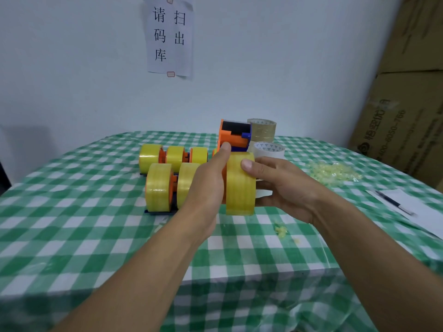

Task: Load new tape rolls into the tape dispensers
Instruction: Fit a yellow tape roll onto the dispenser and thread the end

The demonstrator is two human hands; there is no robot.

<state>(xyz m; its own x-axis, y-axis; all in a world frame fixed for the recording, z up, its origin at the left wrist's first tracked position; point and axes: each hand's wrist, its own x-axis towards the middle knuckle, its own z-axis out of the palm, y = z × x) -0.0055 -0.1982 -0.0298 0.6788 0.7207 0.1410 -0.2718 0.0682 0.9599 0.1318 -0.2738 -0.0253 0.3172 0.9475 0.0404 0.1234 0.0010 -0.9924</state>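
Now you seem to be seating the tape roll [239, 188]: your left hand [206, 185] grips the dispenser [236, 135], your right hand [282, 188] at its three o'clock clasps the roll above the table [96, 236], which likely needs pressing fully home next.

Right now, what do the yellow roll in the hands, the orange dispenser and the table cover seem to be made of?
Yellow roll: wound plastic tape, glossy and translucent, with shiny bands. Orange dispenser: likely hard moulded plastic, matte, with crisp flat edges. Table cover: probably woven cloth, matte green-and-white check, draping softly over the edge; vinyl cannot be excluded.
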